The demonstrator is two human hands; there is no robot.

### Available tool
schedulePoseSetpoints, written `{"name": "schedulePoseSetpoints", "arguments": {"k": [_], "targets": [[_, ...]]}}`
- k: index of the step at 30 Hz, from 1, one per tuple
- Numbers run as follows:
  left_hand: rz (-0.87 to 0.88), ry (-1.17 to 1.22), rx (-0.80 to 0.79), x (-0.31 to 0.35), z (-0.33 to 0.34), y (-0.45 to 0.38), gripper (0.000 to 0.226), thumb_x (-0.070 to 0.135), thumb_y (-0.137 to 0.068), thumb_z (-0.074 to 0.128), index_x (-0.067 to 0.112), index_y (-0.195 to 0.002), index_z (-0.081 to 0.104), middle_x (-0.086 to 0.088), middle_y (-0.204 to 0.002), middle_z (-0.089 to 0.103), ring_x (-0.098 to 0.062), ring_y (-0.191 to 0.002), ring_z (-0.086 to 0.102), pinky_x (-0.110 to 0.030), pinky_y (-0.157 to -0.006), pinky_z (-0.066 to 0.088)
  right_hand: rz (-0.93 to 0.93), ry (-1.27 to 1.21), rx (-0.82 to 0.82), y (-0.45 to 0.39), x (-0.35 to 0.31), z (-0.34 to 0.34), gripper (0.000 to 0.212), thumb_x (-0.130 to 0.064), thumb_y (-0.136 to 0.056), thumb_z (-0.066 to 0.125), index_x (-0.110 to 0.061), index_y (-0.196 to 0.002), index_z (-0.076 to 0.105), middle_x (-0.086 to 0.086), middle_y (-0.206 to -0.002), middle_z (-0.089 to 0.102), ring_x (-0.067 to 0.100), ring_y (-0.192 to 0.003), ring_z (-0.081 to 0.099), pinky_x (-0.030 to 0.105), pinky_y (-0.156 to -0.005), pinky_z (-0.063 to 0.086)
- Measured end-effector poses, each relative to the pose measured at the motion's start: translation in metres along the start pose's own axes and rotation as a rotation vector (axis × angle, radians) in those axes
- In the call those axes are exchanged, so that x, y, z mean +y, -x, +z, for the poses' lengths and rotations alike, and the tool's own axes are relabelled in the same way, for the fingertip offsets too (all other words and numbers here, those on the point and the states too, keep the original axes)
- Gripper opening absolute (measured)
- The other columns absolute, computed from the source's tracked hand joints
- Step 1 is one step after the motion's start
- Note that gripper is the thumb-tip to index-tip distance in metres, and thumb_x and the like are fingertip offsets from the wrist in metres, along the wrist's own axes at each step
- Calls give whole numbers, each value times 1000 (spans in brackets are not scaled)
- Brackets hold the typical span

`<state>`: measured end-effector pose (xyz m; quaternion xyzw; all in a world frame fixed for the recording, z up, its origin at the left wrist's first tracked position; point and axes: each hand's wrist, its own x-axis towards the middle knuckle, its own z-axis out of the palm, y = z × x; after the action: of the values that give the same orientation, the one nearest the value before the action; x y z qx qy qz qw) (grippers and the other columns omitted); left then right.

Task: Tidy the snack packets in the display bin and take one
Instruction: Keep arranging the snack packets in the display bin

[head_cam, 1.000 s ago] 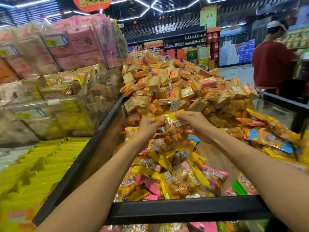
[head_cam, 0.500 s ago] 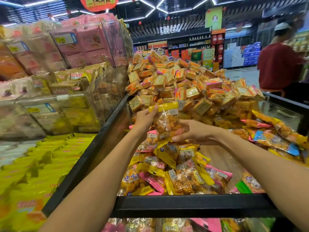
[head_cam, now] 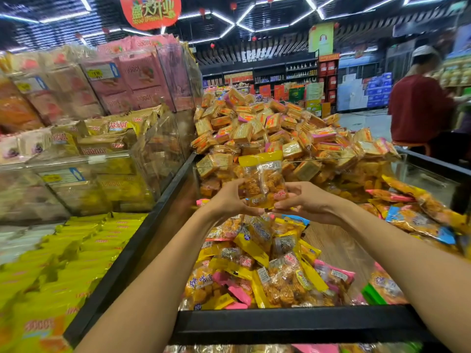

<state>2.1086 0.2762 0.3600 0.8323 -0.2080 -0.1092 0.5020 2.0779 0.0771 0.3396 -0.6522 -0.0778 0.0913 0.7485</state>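
Both hands, the left [head_cam: 230, 200] and the right [head_cam: 304, 201], pinch the lower corners of one packet [head_cam: 263, 180], held upright, long axis vertical, above the near pile [head_cam: 257, 266] in the bin [head_cam: 293, 324], equally near each.

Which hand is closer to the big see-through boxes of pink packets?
Left. The left hand is on the side toward the clear boxes of pink packets; the right hand is on the far side.
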Motion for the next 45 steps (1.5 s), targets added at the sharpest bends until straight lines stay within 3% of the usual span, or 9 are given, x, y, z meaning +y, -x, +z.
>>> {"name": "schedulePoseSetpoints", "arguments": {"k": [6, 10, 16, 25, 31, 36, 38, 43, 45], "targets": [[-3, -50, 42, 4, 1, 5, 80, 4, -68, 82, 5, -137, 41, -5, -108, 57, -35, -121, 49, -44, -102, 44, -19, -26, 36, 3, -3, 8, 50, 12, -79, 64, 2, -127, 54, 20, -125, 61, 25, -106, 65, 34, -78, 59], [40, 9, 122, 3, 3, 4, 80, 5, -67, 82, 9, -136, 44, -15, -111, 58, -31, -106, 59, -38, -91, 51, -91, -15, 216, 4, -6, 16, 74, 16, -78, 64, 1, -144, 33, 19, -151, 31, 31, -129, 45, 29, -67, 60], [243, -32, 362, 6, 13, 2, 36, 33, -82, 72, 19, -109, 53, 0, -104, 58, -17, -94, 61, -42, -85, 55, -234, 181, 329, 2, -2, 12, 55, 2, -74, 75, -2, -124, 55, 17, -115, 65, 26, -92, 67, 35, -74, 60], [77, 319, 265, 2, 28, -6, 51, 49, -85, 61, 9, -117, 56, -11, -112, 66, -21, -102, 65, -40, -84, 56, -455, 792, 300, 1, 7, 33, 63, -21, -62, 88, -31, -110, 48, 3, -103, 48, 16, -83, 57, 27, -76, 51], [10, 435, 268, 2, 27, -9, 40, 35, -91, 61, 6, -118, 60, -8, -99, 68, -19, -88, 65, -36, -77, 54, -396, 537, 268, 4, -3, 28, 29, -17, -80, 75, -19, -106, 62, 7, -97, 56, 16, -84, 56, 23, -74, 48], [-5, 489, 170, 7, 30, -7, 22, 30, -94, 57, 12, -82, 63, 6, -64, 67, -15, -78, 62, -37, -82, 53, -227, 423, 343, 0, -2, 20, 30, -30, -91, 61, -5, -108, 64, 3, -100, 64, 17, -97, 57, 26, -78, 50], [2, 475, 113, 6, 31, -6, 24, 31, -94, 55, 9, -95, 65, 2, -76, 70, -16, -84, 64, -38, -87, 52, -171, 325, 281, 0, 0, 20, 37, -32, -92, 60, 2, -106, 66, 10, -99, 67, 21, -96, 61, 39, -90, 51], [16, 417, 96, 2, 28, -5, 24, 33, -93, 56, 14, -107, 62, -3, -97, 68, -14, -88, 63, -35, -80, 54, -179, 340, 306, -1, 2, 16, 23, -35, -87, 66, -12, -88, 69, 5, -91, 68, 20, -96, 62, 33, -83, 46], [-9, 372, 111, 2, 28, -4, 33, 30, -88, 64, 11, -114, 58, -4, -99, 67, -10, -81, 64, -27, -65, 55, -156, 355, 315, -3, 5, 13, 24, -37, -84, 69, -13, -85, 69, 9, -95, 68, 26, -102, 61, 43, -88, 45]]}}
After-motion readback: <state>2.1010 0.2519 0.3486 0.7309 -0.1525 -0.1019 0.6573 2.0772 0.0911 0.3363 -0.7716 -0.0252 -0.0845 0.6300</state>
